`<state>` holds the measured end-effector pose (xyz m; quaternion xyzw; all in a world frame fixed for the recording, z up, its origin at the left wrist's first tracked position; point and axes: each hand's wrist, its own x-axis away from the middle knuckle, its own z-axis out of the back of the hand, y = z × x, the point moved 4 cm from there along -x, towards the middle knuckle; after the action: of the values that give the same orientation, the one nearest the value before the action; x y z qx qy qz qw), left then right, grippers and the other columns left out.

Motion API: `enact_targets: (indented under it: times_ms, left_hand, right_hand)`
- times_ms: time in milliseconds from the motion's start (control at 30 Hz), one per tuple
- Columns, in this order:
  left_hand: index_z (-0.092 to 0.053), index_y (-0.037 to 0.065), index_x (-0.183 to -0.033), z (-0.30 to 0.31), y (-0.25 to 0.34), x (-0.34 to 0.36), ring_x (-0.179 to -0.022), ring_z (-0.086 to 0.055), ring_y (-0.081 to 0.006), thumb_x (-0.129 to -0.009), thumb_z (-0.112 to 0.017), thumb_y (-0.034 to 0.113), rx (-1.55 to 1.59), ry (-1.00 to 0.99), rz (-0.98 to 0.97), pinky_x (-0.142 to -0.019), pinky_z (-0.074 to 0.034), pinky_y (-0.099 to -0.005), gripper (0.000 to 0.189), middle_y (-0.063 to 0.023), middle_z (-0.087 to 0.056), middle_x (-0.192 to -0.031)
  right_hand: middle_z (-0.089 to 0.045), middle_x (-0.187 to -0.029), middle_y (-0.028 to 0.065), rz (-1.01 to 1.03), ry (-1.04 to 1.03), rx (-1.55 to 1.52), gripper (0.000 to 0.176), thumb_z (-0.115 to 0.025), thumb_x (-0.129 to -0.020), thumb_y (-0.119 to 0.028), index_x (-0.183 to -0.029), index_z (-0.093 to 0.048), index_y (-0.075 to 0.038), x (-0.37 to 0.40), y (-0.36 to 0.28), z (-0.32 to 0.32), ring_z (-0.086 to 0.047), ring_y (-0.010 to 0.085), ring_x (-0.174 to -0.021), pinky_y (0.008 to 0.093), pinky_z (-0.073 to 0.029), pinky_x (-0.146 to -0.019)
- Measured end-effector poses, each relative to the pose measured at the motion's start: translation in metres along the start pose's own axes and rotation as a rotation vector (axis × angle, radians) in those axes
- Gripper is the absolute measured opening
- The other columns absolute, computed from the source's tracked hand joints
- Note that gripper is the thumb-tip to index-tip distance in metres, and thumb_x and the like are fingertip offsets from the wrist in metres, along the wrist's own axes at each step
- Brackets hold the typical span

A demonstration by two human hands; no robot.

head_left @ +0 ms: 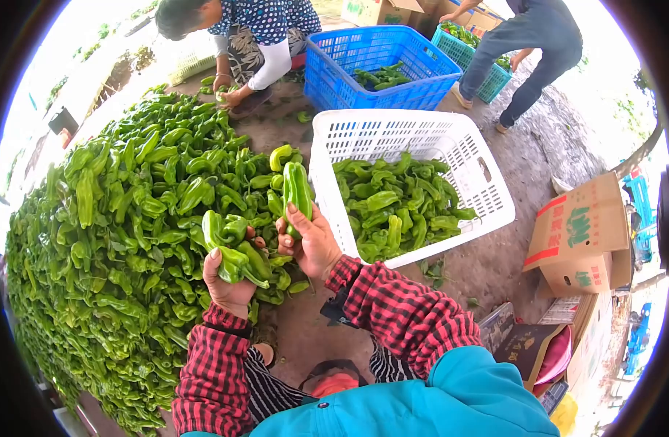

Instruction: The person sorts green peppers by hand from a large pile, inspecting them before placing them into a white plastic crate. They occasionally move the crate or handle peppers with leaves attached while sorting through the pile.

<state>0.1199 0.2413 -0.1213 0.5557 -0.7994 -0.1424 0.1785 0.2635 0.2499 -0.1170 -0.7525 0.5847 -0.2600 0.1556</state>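
Observation:
Several green peppers (231,244) sit bunched in my left hand (229,288), its thumb pressed along them. Close beside it, my right hand (314,247) grips one long green pepper (296,191) upright between thumb and fingers. Both hands are raised over the edge of a large heap of green peppers (123,240) that fills the left side. Just right of my right hand stands a white plastic crate (498,207), with many green peppers (392,207) lying inside, below its rim.
A blue crate (327,80) with a few peppers stands behind the white one. A co-worker (265,29) crouches at the heap's far end; another person (538,44) bends near a green crate (458,51). Cardboard boxes (578,226) are at the right.

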Motion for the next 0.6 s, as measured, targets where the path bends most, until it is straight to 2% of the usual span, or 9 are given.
enact_targets:
  times_ms: [100,200,333,400,433,467,533,567,600]
  left_hand:
    - [-0.044,0.005,-0.118,-0.006,-0.001,0.001,-0.096,-0.052,-0.0297,-0.069,-0.063,0.029,-0.012,-0.073,0.012,-0.087,-0.042,-0.0413,0.058,-0.0138,-0.053,-0.107]
    - [-0.044,0.004,-0.117,-0.012,-0.004,0.002,-0.095,-0.051,-0.0299,-0.067,-0.064,0.030,-0.030,-0.091,-0.016,-0.087,-0.041,-0.0406,0.059,-0.0142,-0.052,-0.104]
    - [-0.044,0.004,-0.117,-0.021,-0.004,0.001,-0.093,-0.052,-0.0297,-0.066,-0.065,0.030,-0.035,-0.132,-0.055,-0.085,-0.042,-0.0399,0.061,-0.0151,-0.052,-0.102]
    - [-0.044,0.004,-0.118,-0.021,0.004,-0.002,-0.092,-0.052,-0.0292,-0.069,-0.063,0.033,-0.013,-0.199,-0.124,-0.083,-0.043,-0.0397,0.060,-0.0150,-0.051,-0.104]
    - [-0.043,0.004,-0.118,-0.022,0.015,-0.002,-0.091,-0.052,-0.0289,-0.072,-0.062,0.035,0.067,-0.197,-0.189,-0.083,-0.043,-0.0394,0.059,-0.0148,-0.050,-0.105]
    - [-0.043,0.004,-0.118,-0.017,0.026,-0.003,-0.091,-0.052,-0.0288,-0.072,-0.062,0.035,0.051,-0.206,-0.222,-0.082,-0.043,-0.0391,0.059,-0.0150,-0.050,-0.107]
    - [-0.044,0.003,-0.118,-0.009,0.034,-0.004,-0.089,-0.052,-0.0286,-0.071,-0.063,0.035,0.006,-0.165,-0.244,-0.080,-0.043,-0.0384,0.060,-0.0156,-0.051,-0.107]
    - [-0.044,0.003,-0.118,-0.008,0.032,-0.003,-0.089,-0.052,-0.0286,-0.071,-0.063,0.035,0.011,-0.170,-0.242,-0.080,-0.043,-0.0384,0.060,-0.0156,-0.051,-0.107]
    - [-0.044,0.003,-0.118,-0.006,0.026,-0.003,-0.089,-0.052,-0.0287,-0.070,-0.063,0.034,-0.049,-0.164,-0.187,-0.080,-0.043,-0.0382,0.060,-0.0157,-0.051,-0.107]
  right_hand:
    - [-0.046,-0.077,0.0033,-0.037,0.025,0.053,0.018,-0.052,-0.088,-0.025,-0.098,-0.041,-0.015,-0.003,-0.011,-0.001,-0.041,0.0087,-0.055,0.0226,-0.033,-0.047]
    - [-0.047,-0.076,0.0038,-0.110,0.157,0.025,0.017,-0.053,-0.087,-0.024,-0.098,-0.042,-0.016,-0.006,-0.015,0.004,-0.037,0.0074,-0.051,0.0198,-0.029,-0.043]
    - [-0.048,-0.073,0.0031,-0.129,0.189,0.061,0.020,-0.056,-0.086,-0.023,-0.100,-0.043,-0.015,-0.007,-0.021,0.008,-0.035,0.0060,-0.045,0.0183,-0.028,-0.039]
    - [-0.049,-0.070,0.0022,-0.022,0.204,0.279,0.024,-0.058,-0.084,-0.023,-0.102,-0.044,-0.014,-0.007,-0.034,0.011,-0.033,0.0043,-0.040,0.0172,-0.027,-0.034]
    - [-0.046,-0.064,0.0002,0.053,0.257,0.284,0.025,-0.062,-0.082,-0.023,-0.094,-0.043,-0.012,-0.006,-0.047,0.014,-0.033,0.0041,-0.038,0.0166,-0.025,-0.030]
    - [-0.046,-0.064,0.0011,0.131,0.321,0.208,0.026,-0.062,-0.082,-0.025,-0.093,-0.044,-0.010,-0.007,-0.056,0.026,-0.034,0.0049,-0.039,0.0178,-0.026,-0.030]
    - [-0.049,-0.071,0.0037,0.300,0.432,-0.083,0.027,-0.061,-0.082,-0.029,-0.091,-0.044,-0.010,-0.008,-0.077,0.051,-0.039,0.0079,-0.042,0.0214,-0.034,-0.035]
    - [-0.050,-0.080,0.0050,0.385,0.378,-0.240,0.038,-0.061,-0.081,-0.035,-0.103,-0.044,-0.010,-0.021,-0.080,0.090,-0.050,0.0131,-0.058,0.0284,-0.046,-0.056]
    - [-0.049,-0.094,0.0087,0.467,0.460,-0.295,0.049,-0.060,-0.081,-0.039,-0.109,-0.040,-0.005,-0.020,-0.088,0.106,-0.050,0.0178,-0.076,0.0338,-0.041,-0.074]
